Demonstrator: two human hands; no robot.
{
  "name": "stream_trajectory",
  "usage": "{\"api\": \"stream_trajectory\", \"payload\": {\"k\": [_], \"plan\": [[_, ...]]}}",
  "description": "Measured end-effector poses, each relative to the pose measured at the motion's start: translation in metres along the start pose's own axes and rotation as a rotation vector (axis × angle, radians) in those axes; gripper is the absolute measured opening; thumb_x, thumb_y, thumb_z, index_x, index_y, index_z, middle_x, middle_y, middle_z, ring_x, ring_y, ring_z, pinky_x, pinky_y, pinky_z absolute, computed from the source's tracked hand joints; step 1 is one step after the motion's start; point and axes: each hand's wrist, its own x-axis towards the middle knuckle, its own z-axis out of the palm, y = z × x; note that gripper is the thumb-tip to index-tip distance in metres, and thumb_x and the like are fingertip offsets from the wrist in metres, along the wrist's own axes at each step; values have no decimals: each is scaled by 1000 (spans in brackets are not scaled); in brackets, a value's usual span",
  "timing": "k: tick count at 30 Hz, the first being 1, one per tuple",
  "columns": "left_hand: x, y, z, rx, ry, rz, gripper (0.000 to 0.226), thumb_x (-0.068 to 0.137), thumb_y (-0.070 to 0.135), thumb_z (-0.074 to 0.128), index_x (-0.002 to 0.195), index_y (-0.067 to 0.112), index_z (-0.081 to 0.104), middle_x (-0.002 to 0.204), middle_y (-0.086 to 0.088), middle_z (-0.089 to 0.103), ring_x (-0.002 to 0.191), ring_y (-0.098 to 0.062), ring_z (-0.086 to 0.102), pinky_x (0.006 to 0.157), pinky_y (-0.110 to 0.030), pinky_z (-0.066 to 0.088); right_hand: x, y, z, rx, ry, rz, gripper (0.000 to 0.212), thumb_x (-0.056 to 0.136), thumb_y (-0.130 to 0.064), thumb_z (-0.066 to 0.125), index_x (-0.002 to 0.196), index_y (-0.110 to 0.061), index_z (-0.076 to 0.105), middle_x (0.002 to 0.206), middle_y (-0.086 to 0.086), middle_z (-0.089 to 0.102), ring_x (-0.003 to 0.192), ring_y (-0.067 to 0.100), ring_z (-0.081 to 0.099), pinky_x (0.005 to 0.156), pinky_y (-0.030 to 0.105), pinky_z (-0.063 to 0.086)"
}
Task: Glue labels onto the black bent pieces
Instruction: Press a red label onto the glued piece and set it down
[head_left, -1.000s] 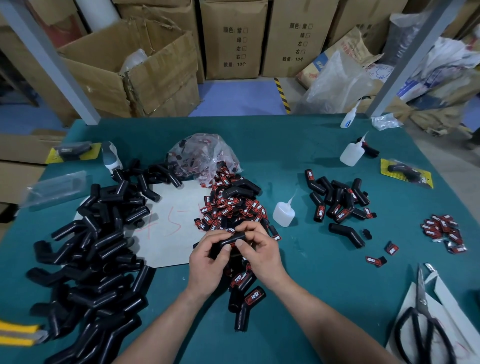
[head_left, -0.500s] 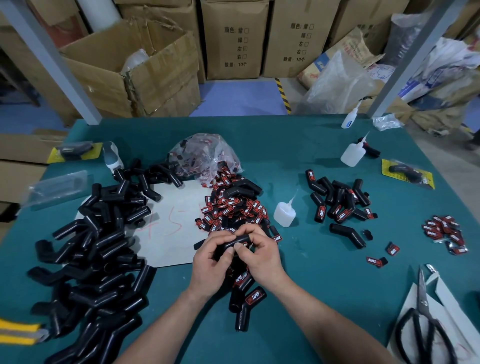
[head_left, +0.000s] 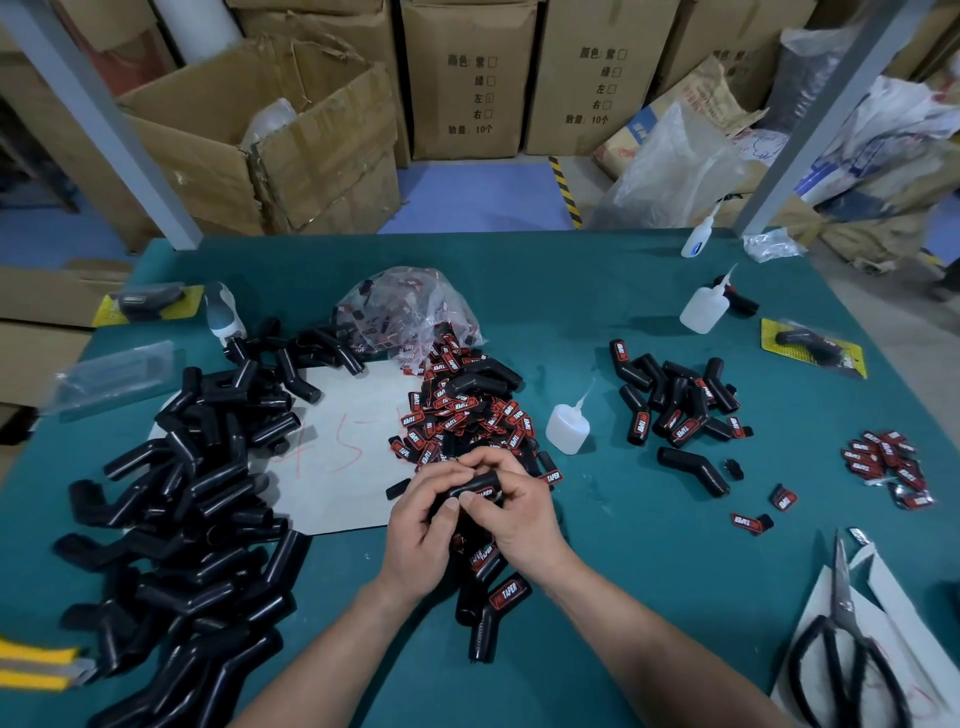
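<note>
Both hands hold one black bent piece (head_left: 475, 483) above the green table, near the front of the label pile. My left hand (head_left: 421, 535) grips its left end and my right hand (head_left: 511, 512) curls round its right end, thumb pressing a red-and-black label on it. Loose red labels (head_left: 462, 410) lie heaped just behind the hands. Unlabelled black bent pieces (head_left: 192, 499) form a large pile at the left. Labelled pieces (head_left: 493, 592) lie under my wrists, and more labelled pieces (head_left: 675, 405) lie at the right.
A small glue bottle (head_left: 567, 426) stands right of the label heap; another bottle (head_left: 704, 309) stands farther back. Scissors (head_left: 847, 649) lie on white paper at the front right. A small label heap (head_left: 885, 465) sits near the right edge. A plastic bag (head_left: 410, 312) lies behind the labels.
Both hands have stayed in place with the same bent piece; the fingers have shifted slightly, and the right thumb now sits over the label.
</note>
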Motion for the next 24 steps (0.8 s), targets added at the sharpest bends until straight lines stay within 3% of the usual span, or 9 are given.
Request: {"api": "stream_trajectory", "payload": {"k": [3, 6, 10, 15, 17, 20, 24], "plan": [[3, -1, -2, 14, 59, -21, 26, 95, 17, 53, 110, 22, 73, 115, 11, 70, 112, -16, 66, 99, -25, 49, 5, -4, -5, 55, -18, 71, 11, 83, -12, 73, 83, -21, 80, 120, -6, 67, 115, 16, 63, 97, 26, 48], [7, -1, -7, -3, 87, -43, 27, 94, 16, 52, 104, 21, 76, 114, 11, 71, 112, -15, 66, 99, -24, 49, 9, -4, -11, 102, 32, 97, 11, 82, -15, 72, 75, -19, 79, 118, 0, 71, 111, 20, 66, 98, 32, 51], [5, 1, -7, 13, 44, -49, 26, 95, 19, 52, 110, 22, 73, 114, 9, 70, 112, -15, 65, 98, -23, 49, 8, 1, -9, -32, 100, 37, 18, 82, -17, 69, 68, -27, 72, 103, -6, 70, 100, 12, 65, 91, 23, 47], [5, 2, -6, 53, -18, -21, 27, 91, 15, 63, 116, 21, 70, 122, 6, 63, 120, -20, 61, 104, -23, 45, 9, 7, -10, -38, 159, 38, 14, 81, -21, 69, 67, -24, 72, 97, -7, 67, 96, 10, 63, 89, 24, 46], [5, 2, -5, 19, -3, -93, 32, 90, 8, 66, 113, 29, 70, 118, 8, 65, 114, -17, 64, 99, -22, 48, 10, 3, -13, -32, 107, 26, 12, 82, -27, 70, 72, -21, 74, 101, -6, 67, 99, 12, 63, 90, 26, 47], [5, 7, -4, -142, 56, -270, 35, 93, 10, 63, 114, 37, 68, 108, 3, 72, 86, -13, 71, 76, -22, 56, 11, 1, -17, -68, 84, -32, 10, 84, -21, 71, 78, -14, 73, 108, -1, 67, 106, 20, 63, 96, 36, 50], [4, 8, -5, -157, 52, -262, 22, 94, 23, 61, 113, 31, 69, 92, -10, 73, 75, -18, 69, 68, -26, 55, 10, 4, -16, -156, 125, -46, 10, 86, -15, 69, 78, -11, 72, 105, -7, 65, 102, 18, 63, 93, 37, 51]]}}
